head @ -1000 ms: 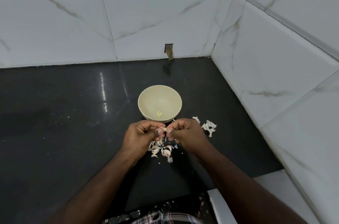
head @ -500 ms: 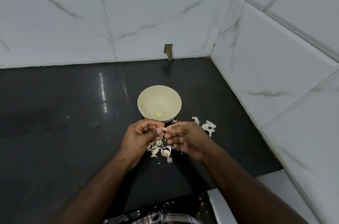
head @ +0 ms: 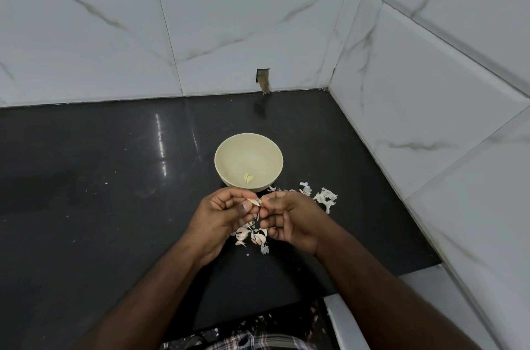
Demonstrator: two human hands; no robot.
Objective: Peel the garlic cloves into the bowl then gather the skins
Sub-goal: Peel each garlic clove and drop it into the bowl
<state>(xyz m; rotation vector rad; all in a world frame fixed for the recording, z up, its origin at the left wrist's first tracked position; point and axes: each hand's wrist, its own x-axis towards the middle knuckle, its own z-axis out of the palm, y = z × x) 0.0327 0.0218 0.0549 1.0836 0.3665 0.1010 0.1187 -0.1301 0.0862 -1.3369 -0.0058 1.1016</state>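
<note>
Garlic clove (head: 254,201), small and pale, sits pinched between the thumb and fingertips of the left hand (head: 222,216) just in front of the bowl. The right hand (head: 289,219) meets it from 3 o'clock, thumb and forefinger nipping at the clove's tip, the other fingers curled under. Both hands hover above the dark counter (head: 100,192). The cream bowl (head: 229,154) stands at 12 o'clock from the hands, close by, with two peeled cloves (head: 248,178) lying near its front wall. Unpeeled cloves and loose skins (head: 252,236) lie on the counter at 6 o'clock from the held clove, partly under the hands. More white skins (head: 325,197) are scattered at 2 o'clock, just beside the bowl's right foot. White marbled tiles (head: 114,34) enclose the corner.
</note>
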